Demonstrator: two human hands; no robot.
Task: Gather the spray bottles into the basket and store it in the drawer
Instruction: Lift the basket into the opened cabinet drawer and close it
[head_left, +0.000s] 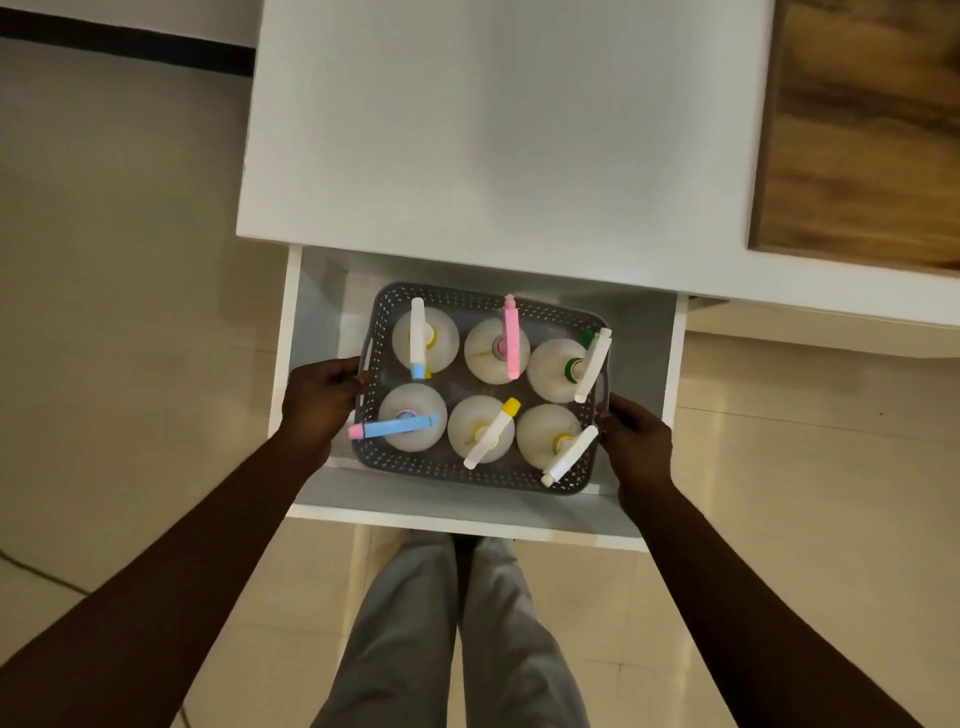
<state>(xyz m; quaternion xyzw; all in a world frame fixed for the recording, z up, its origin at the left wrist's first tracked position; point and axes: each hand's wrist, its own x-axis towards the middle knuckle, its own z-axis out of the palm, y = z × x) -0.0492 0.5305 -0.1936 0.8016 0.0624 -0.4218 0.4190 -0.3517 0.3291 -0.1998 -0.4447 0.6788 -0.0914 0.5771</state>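
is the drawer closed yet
No, the drawer is pulled out, and the left hand and right hand grip the ends of the grey basket of six spray bottles inside it.

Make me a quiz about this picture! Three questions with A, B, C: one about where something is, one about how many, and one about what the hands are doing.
1. Where is the basket?
A. On the white tabletop
B. In the open drawer
C. On the floor

2. How many spray bottles stand in it?
A. Four
B. Six
C. Eight

3. What are the hands doing?
A. Both grip the basket
B. One lifts out a bottle
C. Both hang free

Answers:
1 B: it sits between the drawer's walls.
2 B: there are two rows of three.
3 A: the left hand and the right hand each hold one end.
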